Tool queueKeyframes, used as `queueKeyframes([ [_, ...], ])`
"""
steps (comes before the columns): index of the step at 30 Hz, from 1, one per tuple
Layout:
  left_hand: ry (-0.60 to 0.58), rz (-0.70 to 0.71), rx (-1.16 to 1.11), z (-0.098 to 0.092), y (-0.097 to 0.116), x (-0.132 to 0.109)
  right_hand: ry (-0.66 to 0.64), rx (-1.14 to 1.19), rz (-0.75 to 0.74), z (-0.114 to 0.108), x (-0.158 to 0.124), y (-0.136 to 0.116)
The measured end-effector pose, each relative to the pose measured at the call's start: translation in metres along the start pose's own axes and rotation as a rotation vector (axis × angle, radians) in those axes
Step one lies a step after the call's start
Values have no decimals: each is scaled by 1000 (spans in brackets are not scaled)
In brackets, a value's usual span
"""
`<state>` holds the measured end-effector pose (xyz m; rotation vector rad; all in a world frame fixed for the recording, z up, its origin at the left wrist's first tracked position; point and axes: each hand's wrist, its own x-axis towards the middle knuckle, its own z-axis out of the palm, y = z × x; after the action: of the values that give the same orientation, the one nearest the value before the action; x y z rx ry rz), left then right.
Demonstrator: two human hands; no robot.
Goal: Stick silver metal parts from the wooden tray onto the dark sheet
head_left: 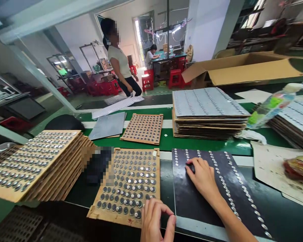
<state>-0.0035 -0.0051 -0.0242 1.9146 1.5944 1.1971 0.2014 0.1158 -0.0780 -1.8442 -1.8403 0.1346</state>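
Note:
My right hand (pixel 202 176) rests on a black sheet (pixel 204 198) that carries long rows of small silver discs. Its fingertips press on a small dark object (pixel 190 167), partly hidden by the fingers. My left hand (pixel 156 222) is curled at the lower right corner of a wooden perforated board (pixel 131 181), whose holes hold round metal discs. Its fingers are bent together, and I cannot see whether anything lies between them. The lower discs on the board are close to that hand.
To the left stands a stack of disc-filled wooden boards (pixel 37 164). Across the green bench lie another wooden board (pixel 142 128), a grey sheet (pixel 107 126) and stacked disc-studded sheets (pixel 207 112). A plastic bottle (pixel 272 106) and a cardboard box (pixel 242 69) are at right; a person stands behind.

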Motion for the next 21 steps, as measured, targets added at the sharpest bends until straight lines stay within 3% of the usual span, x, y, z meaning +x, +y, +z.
queueKeyframes([
  [10,-49,-68,-107,10,6,4,-71,27,-1,12,4,-30],
  [21,23,-188,-85,-9,8,16,-52,157,5,13,8,-22],
])
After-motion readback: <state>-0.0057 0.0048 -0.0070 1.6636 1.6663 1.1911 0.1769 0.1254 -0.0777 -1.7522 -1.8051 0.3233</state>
